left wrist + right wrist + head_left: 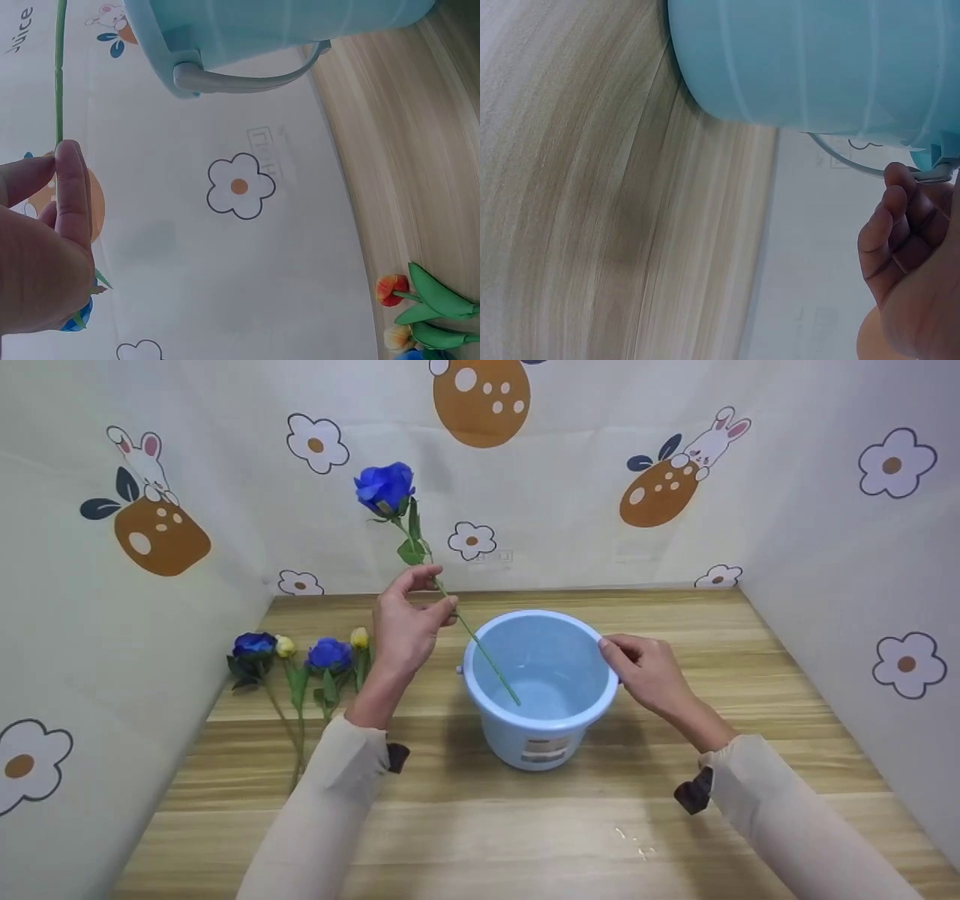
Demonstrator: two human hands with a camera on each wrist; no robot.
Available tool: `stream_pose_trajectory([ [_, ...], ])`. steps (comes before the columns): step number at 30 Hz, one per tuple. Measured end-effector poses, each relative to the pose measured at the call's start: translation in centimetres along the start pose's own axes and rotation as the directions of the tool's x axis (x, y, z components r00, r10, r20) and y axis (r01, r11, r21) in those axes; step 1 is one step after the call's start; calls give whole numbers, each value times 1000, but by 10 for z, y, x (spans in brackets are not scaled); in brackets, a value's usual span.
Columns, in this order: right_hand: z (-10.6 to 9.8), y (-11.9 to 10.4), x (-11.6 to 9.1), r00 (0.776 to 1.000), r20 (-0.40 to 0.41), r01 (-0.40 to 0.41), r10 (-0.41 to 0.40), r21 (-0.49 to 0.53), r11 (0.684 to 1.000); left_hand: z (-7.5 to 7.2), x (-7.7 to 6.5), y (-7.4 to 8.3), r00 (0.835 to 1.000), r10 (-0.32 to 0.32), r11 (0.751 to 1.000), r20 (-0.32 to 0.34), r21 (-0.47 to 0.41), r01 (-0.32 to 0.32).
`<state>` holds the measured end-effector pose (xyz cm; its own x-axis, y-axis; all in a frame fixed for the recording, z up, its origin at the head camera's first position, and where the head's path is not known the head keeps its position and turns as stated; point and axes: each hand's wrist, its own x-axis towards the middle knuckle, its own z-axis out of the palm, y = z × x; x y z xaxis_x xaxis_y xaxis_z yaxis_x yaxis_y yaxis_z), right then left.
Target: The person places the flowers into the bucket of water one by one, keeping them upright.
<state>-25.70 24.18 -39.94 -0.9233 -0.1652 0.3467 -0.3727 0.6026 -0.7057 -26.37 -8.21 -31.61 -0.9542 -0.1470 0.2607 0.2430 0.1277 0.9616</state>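
A blue artificial rose [385, 490] tilts up to the left, its green stem [60, 67] pinched between the thumb and fingers of my left hand [407, 626]. The stem's lower end reaches over the rim and inside the light blue bucket [538, 720] in the head view. My right hand [651, 671] grips the bucket's rim on the right, thumb on top. In the right wrist view, its curled fingers [877, 232] sit beneath the rim by the handle joint. The bucket's handle [251, 81] hangs down on the far side.
Several artificial flowers lie at the left of the wooden table [480, 840]: a dark blue rose [253, 645], another blue rose [330, 655] and yellow tulips [360, 639]. An orange-red tulip [392, 289] shows in the left wrist view. Printed cloth walls [570, 510] enclose the table's back and sides.
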Motion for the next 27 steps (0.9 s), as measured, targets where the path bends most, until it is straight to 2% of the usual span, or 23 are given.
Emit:
stream_pose_trajectory([
  [4, 0, 0, 0, 1000, -2, 6, -5, 5, 1000, 3, 0, 1, 1000, 2, 1000, 3, 7, -2],
  [11, 0, 0, 0, 1000, -22, 10, -10, -1, 1000, 11, -2, 0, 998, 62, 998, 16, 14, -62],
  [15, 0, -1, 0, 1000, -8, -6, 6, 3, 1000, 17, -4, -1, 995, 93, 995, 29, 43, -95],
  [21, 0, -2, -1, 1000, 3, -23, 23, 4, 1000, 26, -6, -1, 989, 143, 981, 34, 125, -146],
  [27, 0, -2, -1, 1000, -2, -24, 24, 4, 1000, 35, -10, 0, 991, 127, 966, 53, 220, -135],
])
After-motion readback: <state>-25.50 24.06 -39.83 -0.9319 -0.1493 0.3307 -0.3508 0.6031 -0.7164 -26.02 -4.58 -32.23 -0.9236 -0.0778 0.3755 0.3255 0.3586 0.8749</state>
